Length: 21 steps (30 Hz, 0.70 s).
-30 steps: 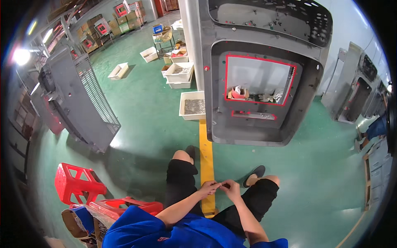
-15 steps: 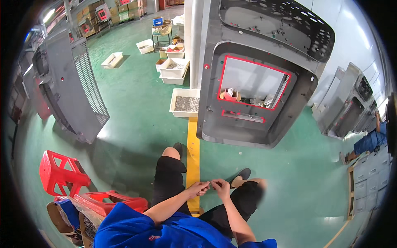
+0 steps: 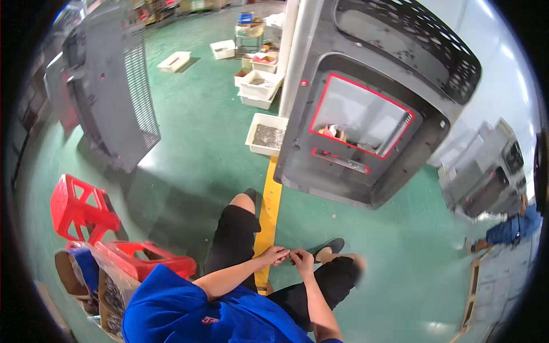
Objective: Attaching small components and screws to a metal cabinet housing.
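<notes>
My left hand [image 3: 274, 255] and my right hand [image 3: 302, 260] come together low in front of me, between my knees and above the yellow floor stripe [image 3: 266, 223]. The fingertips of both pinch and nearly meet; whatever small thing lies between them is too small to make out. Ahead to the right hangs a large grey molded panel [image 3: 366, 186]. Its rectangular opening is edged in red, with a narrow red-edged slot below. Neither hand touches that panel.
A white bin [image 3: 250, 140] of small pieces stands by a pole; stacked white bins [image 3: 255, 102] stand behind. At left are a grey panel [image 3: 114, 91] and red stools [image 3: 74, 208], with a cardboard box [image 3: 70, 271]. Far right, a person [image 3: 506, 230] stands near another panel [image 3: 480, 177].
My view has tilted and shifted, so the panel and bins sit farther right. Both hands remain together, fingers pinched, at nearly the same spot.
</notes>
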Available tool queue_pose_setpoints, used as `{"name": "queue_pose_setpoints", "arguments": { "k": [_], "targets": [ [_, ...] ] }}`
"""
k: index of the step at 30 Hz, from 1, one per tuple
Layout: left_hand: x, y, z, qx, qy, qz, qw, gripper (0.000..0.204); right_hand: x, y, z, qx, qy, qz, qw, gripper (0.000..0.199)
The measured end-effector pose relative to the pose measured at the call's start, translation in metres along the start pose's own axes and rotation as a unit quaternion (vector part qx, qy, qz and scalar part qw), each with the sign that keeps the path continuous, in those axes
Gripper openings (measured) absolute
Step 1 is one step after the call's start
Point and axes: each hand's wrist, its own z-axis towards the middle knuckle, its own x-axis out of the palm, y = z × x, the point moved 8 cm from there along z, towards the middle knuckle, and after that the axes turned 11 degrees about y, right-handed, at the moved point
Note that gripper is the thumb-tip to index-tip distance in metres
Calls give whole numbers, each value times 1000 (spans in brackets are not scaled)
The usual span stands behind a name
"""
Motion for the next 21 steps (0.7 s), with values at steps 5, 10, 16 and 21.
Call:
{"name": "queue_pose_setpoints", "arguments": {
  "k": [5,10,16,21],
  "targets": [
    [0,-2,-4,9,-7,3,1000,27,11,27,-4,-45,-21,-142,989,13],
    [-3,13,8,16,36,-77,996,25,20,24,-4,-53,-5,-69,996,17],
    [3,12,6,-20,36,-112,993,20,23,29,0,-74,26,-151,985,21],
    [-3,14,14,-24,23,-97,995,18,23,33,3,-66,46,-173,982,24]
  ]
}}
